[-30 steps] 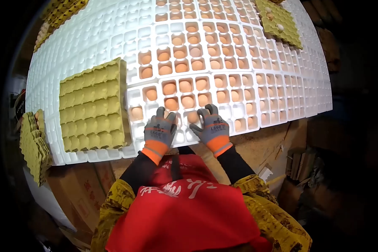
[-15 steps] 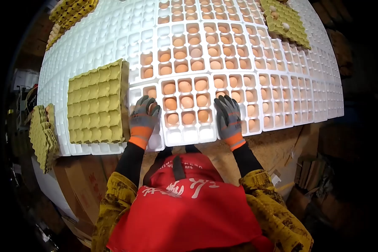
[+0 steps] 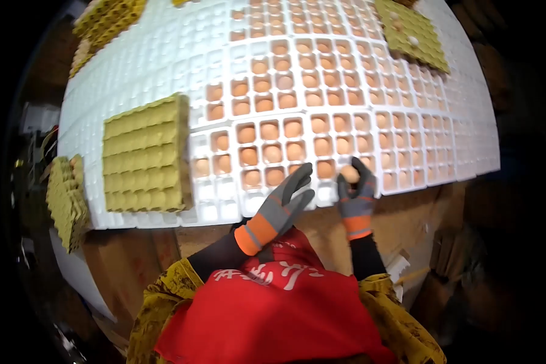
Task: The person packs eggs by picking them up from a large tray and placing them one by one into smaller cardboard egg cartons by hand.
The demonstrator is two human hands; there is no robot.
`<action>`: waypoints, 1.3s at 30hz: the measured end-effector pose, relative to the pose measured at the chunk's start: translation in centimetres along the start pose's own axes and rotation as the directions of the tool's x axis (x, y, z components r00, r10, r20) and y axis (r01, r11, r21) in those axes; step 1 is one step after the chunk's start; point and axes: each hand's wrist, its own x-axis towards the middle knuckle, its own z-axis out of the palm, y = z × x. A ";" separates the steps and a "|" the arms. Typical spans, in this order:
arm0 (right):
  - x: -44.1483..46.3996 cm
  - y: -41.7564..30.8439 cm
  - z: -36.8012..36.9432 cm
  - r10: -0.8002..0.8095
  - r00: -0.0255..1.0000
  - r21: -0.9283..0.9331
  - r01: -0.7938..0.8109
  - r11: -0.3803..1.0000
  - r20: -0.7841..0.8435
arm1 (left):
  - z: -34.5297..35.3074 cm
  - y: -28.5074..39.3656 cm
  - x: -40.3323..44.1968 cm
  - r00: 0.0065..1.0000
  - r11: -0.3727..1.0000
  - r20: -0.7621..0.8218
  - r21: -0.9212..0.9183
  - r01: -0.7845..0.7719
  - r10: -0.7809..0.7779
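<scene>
My right hand (image 3: 357, 197), in a grey glove with an orange cuff, grips a brown egg (image 3: 349, 175) between thumb and fingers. It is above the front cells of a white foam egg tray (image 3: 326, 195). My left hand (image 3: 290, 197), gloved alike, reaches across the front right corner of the neighbouring foam tray (image 3: 252, 199). Its fingers are stretched out and thumb apart, with nothing visible in them. Brown eggs (image 3: 272, 153) fill the back rows of that tray; the hand partly hides its front right cells.
Many white foam trays cover the table, those at left (image 3: 145, 67) mostly without eggs. A stack of yellow-green pulp trays (image 3: 142, 158) stands left of my hands. Another pulp tray (image 3: 415, 39) with a few eggs lies at back right. Cardboard (image 3: 118, 261) is below the table edge.
My left hand has moved right, from the left side of the middle tray to its front right corner. My right hand has moved right and now holds an egg.
</scene>
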 end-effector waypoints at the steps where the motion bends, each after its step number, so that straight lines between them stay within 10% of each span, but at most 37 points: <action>1: 1.4 1.8 -1.1 -0.236 0.968 -0.348 0.251 0.903 0.085 | -1.2 1.9 -0.8 0.996 0.974 -0.019 0.212 -0.085 0.091; 2: 2.7 3.8 -1.9 -0.431 0.872 -0.610 0.477 0.633 0.233 | -2.4 4.3 -1.9 0.984 0.894 -0.030 0.422 -0.149 0.177; 4: 3.7 6.2 -1.7 -0.380 0.867 -0.678 0.492 0.546 0.322 | -5.6 7.6 -4.2 0.898 0.823 -0.164 0.492 -0.285 0.409; 5: 3.4 5.5 -1.3 -0.417 0.859 -0.658 0.500 0.563 0.297 | -9.3 8.6 -5.5 0.812 0.537 -0.132 0.807 -0.245 0.569; 8: 1.7 -0.5 2.6 -0.476 0.852 -0.503 0.516 0.693 0.219 | -21.1 11.3 -10.6 0.437 0.528 -0.505 0.845 0.077 0.744; 10: -0.3 -3.8 8.6 -0.207 0.882 -0.077 0.262 0.962 0.424 | -33.3 10.7 -14.7 0.305 0.146 -0.419 0.759 0.634 0.855; 12: -2.3 -7.2 14.8 -0.049 0.713 0.241 -0.171 0.955 0.700 | -41.1 10.3 -17.2 0.322 0.406 -0.755 0.600 0.689 0.571; 14: -5.8 -10.0 20.6 -0.093 0.663 0.272 -0.172 0.947 0.742 | -44.9 9.0 -17.9 0.488 0.805 -0.840 0.452 0.384 0.239; 16: -8.5 -9.4 24.6 -0.078 0.675 0.169 -0.070 0.983 0.734 | -42.6 11.2 -18.3 0.481 0.549 -0.746 0.666 0.506 0.461; 20: -9.8 -15.5 27.7 -0.258 0.784 0.370 0.040 0.928 0.565 | -38.5 17.9 -25.2 0.468 0.815 -0.696 0.571 -0.099 0.545; 25: -10.0 -29.2 43.5 -0.480 0.632 0.570 0.072 0.818 0.609 | -40.5 19.7 -36.3 0.132 0.699 -0.733 0.554 -0.452 0.667; 28: -12.0 -38.1 56.4 -0.672 0.464 0.656 0.226 0.720 0.578 | -42.9 17.4 -39.8 -0.061 0.691 -0.762 0.615 -0.380 0.645; 31: -15.4 -45.0 68.3 -0.626 0.229 0.619 0.110 0.778 0.746 | -43.4 16.5 -42.3 -0.045 0.834 -0.853 0.517 -0.193 0.519; 34: -19.0 -48.5 77.2 -0.519 -0.080 0.517 -0.050 0.855 0.851 | -44.6 16.7 -42.9 -0.047 0.753 -0.855 0.480 -0.450 0.517; 38: -21.0 -48.3 85.2 -0.391 -0.155 0.414 0.160 0.896 0.907 | -48.5 13.6 -43.2 0.084 0.801 -0.889 0.360 -0.479 0.450; 39: -21.0 -47.1 86.9 -0.452 -0.164 0.464 0.530 0.710 0.877 | -49.8 13.5 -44.2 0.186 0.884 -0.889 0.353 -0.305 0.419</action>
